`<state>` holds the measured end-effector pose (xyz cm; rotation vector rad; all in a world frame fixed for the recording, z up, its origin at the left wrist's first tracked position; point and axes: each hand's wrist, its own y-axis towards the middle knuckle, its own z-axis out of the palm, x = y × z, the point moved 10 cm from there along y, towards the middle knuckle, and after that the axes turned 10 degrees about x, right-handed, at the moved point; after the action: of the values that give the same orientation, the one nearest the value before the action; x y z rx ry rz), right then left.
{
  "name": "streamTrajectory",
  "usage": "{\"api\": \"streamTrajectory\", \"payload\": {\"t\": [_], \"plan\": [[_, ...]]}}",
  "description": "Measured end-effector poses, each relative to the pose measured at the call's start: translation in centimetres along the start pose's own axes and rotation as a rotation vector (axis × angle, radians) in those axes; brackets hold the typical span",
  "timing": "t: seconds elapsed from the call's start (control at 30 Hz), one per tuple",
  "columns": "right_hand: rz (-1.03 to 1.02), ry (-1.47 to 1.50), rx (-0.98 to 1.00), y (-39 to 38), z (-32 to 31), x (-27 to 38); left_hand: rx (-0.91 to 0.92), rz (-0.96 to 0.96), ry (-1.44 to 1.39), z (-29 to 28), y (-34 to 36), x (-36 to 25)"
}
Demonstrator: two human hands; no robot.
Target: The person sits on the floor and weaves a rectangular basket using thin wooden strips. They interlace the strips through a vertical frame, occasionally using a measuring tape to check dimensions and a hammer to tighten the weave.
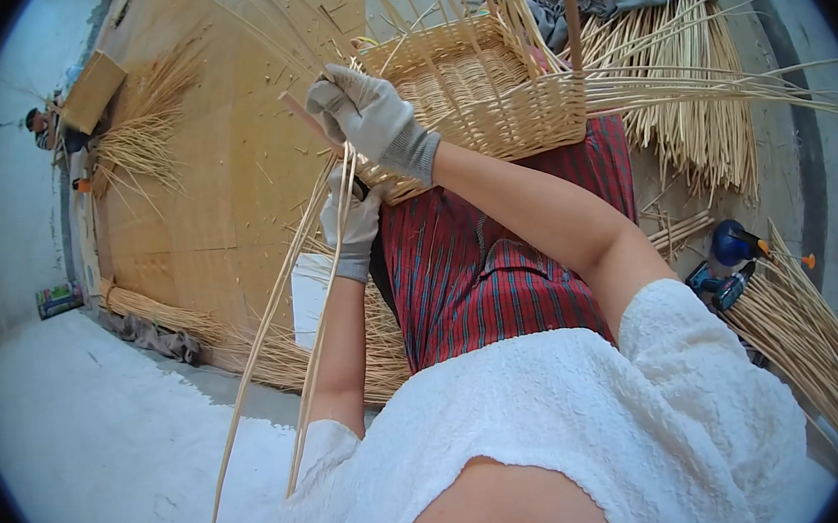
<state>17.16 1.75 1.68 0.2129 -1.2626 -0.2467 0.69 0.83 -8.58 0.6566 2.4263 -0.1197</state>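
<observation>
A half-woven wicker basket (542, 113) lies tilted across my lap, with long loose rods standing out of its rim. My right hand (372, 118), in a grey-white work glove, is closed on wicker rods (339, 215) at the basket's left corner. These rods hang down past my left forearm. Just below, my gloved left hand (350, 231) grips the basket's lower left corner; its fingertips are partly hidden by the rods. Beside my right hand a wooden corner stick (304, 114) juts out, and another wooden stick (572, 26) rises at the far right corner.
A striped red cloth (497, 278) covers my lap. Bundles of wicker rods lie at the back right (693, 96), right (801, 335) and left (140, 143). A cordless drill (721, 285) and a blue spray bottle (735, 243) are at right. Offcuts litter the wooden board (215, 204).
</observation>
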Motion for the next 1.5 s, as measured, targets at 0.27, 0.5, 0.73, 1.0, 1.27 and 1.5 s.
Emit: {"api": "streamTrajectory", "payload": {"t": [0.27, 0.5, 0.73, 1.0, 1.27, 1.5], "plan": [[-0.142, 0.700, -0.105, -10.2, -9.1, -3.1, -0.072, 0.198, 0.067, -1.6, -0.4, -2.1], [0.294, 0.225, -0.547, -14.8, -16.8, -3.7, -0.205, 0.302, -0.146, -1.0, -0.2, -8.8], [-0.322, -0.524, -0.128, -4.1, -6.3, 6.8, 0.172, -0.285, -0.799, 4.9, 4.8, -5.0], [-0.145, -0.463, -0.132, -11.3, -15.3, 0.7, 0.148, -0.188, -0.983, 4.9, 5.3, -5.4], [0.053, -0.239, -0.100, -13.8, -6.5, 5.0, 0.107, -0.566, -0.758, 3.2, 3.8, -6.1], [0.100, 0.005, -0.666, -17.7, -21.5, 2.4, -0.347, 0.179, -0.783, -0.6, 4.0, -13.5]]}}
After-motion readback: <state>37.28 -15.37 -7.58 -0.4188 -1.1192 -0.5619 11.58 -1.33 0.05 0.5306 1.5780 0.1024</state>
